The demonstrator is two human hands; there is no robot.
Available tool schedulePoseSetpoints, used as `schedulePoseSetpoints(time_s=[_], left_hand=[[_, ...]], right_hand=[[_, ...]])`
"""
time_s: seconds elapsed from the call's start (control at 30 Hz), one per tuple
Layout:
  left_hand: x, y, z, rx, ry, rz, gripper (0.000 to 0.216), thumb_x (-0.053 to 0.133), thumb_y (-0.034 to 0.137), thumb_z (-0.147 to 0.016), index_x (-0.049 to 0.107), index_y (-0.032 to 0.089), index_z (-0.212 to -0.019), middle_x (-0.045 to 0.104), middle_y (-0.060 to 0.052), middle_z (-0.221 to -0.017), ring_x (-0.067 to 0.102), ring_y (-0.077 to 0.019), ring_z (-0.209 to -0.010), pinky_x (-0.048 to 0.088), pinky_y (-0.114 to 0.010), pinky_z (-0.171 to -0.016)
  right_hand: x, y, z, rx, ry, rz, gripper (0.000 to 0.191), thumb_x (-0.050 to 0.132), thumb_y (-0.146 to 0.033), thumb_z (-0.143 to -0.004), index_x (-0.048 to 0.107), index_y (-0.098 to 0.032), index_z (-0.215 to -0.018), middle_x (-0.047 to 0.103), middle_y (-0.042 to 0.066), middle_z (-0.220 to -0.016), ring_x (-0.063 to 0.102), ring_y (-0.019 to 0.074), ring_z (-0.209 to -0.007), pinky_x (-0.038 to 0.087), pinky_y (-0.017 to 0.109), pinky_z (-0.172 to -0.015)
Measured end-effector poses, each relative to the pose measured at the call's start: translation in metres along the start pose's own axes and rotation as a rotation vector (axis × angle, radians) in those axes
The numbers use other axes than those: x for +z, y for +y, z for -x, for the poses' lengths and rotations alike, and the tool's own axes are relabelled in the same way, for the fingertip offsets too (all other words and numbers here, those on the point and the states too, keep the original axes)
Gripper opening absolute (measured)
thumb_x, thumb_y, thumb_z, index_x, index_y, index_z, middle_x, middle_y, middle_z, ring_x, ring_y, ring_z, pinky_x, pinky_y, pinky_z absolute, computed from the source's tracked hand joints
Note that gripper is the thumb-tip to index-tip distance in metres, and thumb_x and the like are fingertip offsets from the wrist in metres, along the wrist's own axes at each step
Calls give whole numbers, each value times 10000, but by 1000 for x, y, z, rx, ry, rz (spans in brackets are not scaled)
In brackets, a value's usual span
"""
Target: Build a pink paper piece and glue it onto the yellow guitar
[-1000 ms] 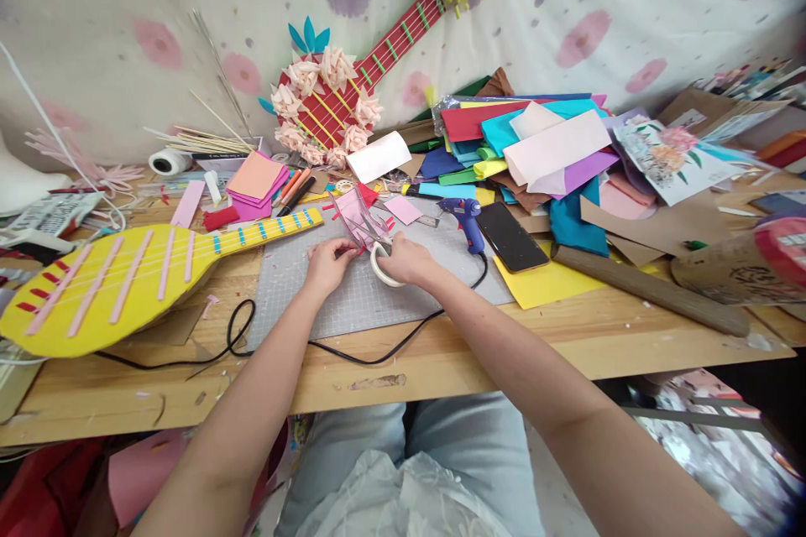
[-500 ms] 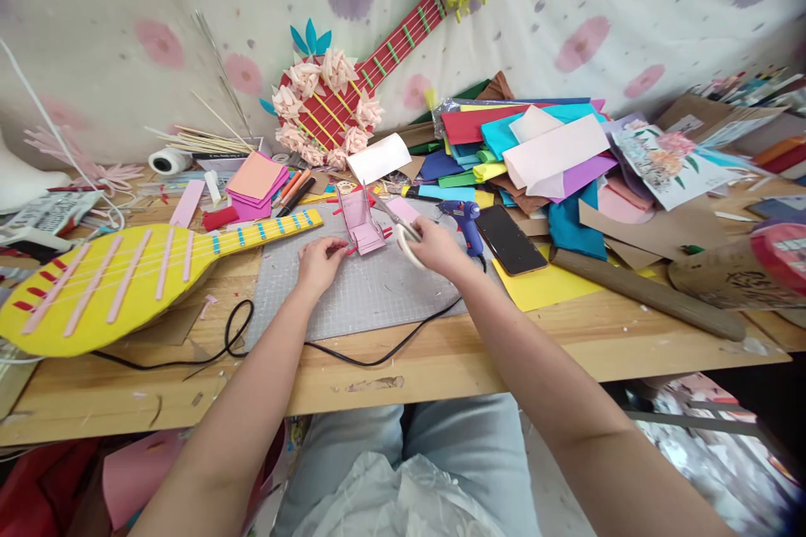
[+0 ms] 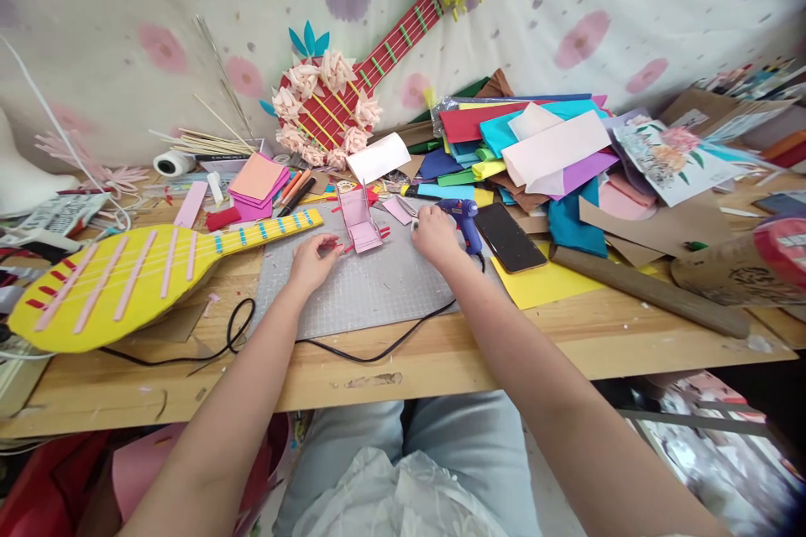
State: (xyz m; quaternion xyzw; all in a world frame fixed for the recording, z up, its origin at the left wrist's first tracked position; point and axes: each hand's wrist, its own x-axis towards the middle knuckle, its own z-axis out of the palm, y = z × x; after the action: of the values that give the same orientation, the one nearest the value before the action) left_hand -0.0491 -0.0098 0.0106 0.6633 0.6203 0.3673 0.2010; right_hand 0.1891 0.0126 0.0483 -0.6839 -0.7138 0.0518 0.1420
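Observation:
A small pink paper chair [image 3: 362, 226] with red stick ends stands on the grey cutting mat [image 3: 371, 298]. Just left of it is my left hand [image 3: 313, 262], its fingers loosely curled and apart, with nothing visible in them. The fingertips are close to a red stick end; whether they touch it I cannot tell. My right hand [image 3: 436, 237] is closed over the scissors [image 3: 414, 225] low at the mat's right side, and mostly hides them. A pink paper piece [image 3: 398, 210] lies by the blades. Right of that hand lies a blue glue gun [image 3: 464, 222].
A black phone [image 3: 509, 237] lies on yellow paper [image 3: 547, 285]. At left is a yellow paper lute [image 3: 126, 285]; a red flowered one [image 3: 331, 113] leans behind. Felt sheets [image 3: 554, 143] are piled at back right. A black cord [image 3: 384, 352] crosses the front.
My right hand has moved right and slightly up with the scissors, down towards the mat beside the glue gun. My left hand has drawn slightly left from the chair.

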Motion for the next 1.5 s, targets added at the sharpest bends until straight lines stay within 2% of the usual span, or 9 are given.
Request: schedulePoseSetpoints(time_s=[0.17, 0.33, 0.53, 0.73, 1.03, 1.27, 1.4, 1.5], left_hand=[[-9, -9, 3, 6, -26, 8, 246, 579, 365, -718, 647, 196, -883, 670, -48, -867, 586, -166, -794, 437, -318, -783], [-10, -6, 5, -21, -35, 73, 214, 567, 354, -728, 656, 188, -830, 676, -39, -822, 592, -160, -763, 438, -292, -745], [-7, 1, 2, -31, -3, 72, 223, 572, 371, -724, 667, 187, -805, 687, -34, -829, 604, -171, -798, 440, -293, -766], [-3, 0, 2, 0, 24, 51, 223, 561, 366, -731, 674, 187, -800, 689, -33, -816, 606, -171, -781, 440, -291, -752], [-2, 2, 4, -6, 43, 117, 249, 558, 389, -734, 663, 176, -808, 680, -36, -815, 594, -163, -772, 433, -287, -752], [-2, 3, 3, -59, 86, 182, 346, 473, 443, -783, 647, 155, -863, 677, -62, -826, 605, -177, -816, 431, -299, -788], [-1, 1, 4, -59, 103, 155, 328, 506, 443, -759, 644, 166, -868, 670, -61, -833, 604, -177, -797, 436, -303, -768], [1, 1, 5, -36, 40, 110, 299, 546, 416, -738, 639, 185, -903, 668, -50, -809, 600, -173, -783, 432, -313, -770]], right_hand=[[11, -11, 11, -189, 49, -290, 365, 462, -163, -762, 491, -134, -1125, 540, 126, -1141, 508, 207, -1037, 408, 333, -884], [30, -22, 9, -183, -62, -508, 406, 482, -152, -746, 510, -134, -1150, 600, 95, -1107, 567, 158, -955, 426, 296, -873], [38, -29, 11, -195, 1, -534, 410, 406, -60, -755, 552, -125, -1133, 619, 95, -1102, 554, 174, -1022, 406, 321, -921], [45, -29, 12, -222, 43, -573, 416, 416, -46, -737, 563, -138, -1116, 638, 94, -1031, 579, 196, -962, 438, 356, -888], [48, -26, 11, -162, 17, -679, 456, 453, -51, -714, 512, -141, -1157, 652, 81, -988, 622, 163, -848, 476, 333, -844], [49, -24, 12, -129, 19, -724, 443, 450, -35, -705, 520, -144, -1129, 644, 91, -1007, 625, 153, -855, 480, 323, -838], [48, -23, 13, -106, 28, -765, 364, 462, -75, -744, 530, -149, -1093, 644, 88, -1001, 615, 148, -869, 477, 314, -831], [49, -22, 11, -64, 31, -834, 259, 476, -158, -787, 545, -168, -1037, 652, 67, -950, 612, 143, -851, 477, 315, -820]])
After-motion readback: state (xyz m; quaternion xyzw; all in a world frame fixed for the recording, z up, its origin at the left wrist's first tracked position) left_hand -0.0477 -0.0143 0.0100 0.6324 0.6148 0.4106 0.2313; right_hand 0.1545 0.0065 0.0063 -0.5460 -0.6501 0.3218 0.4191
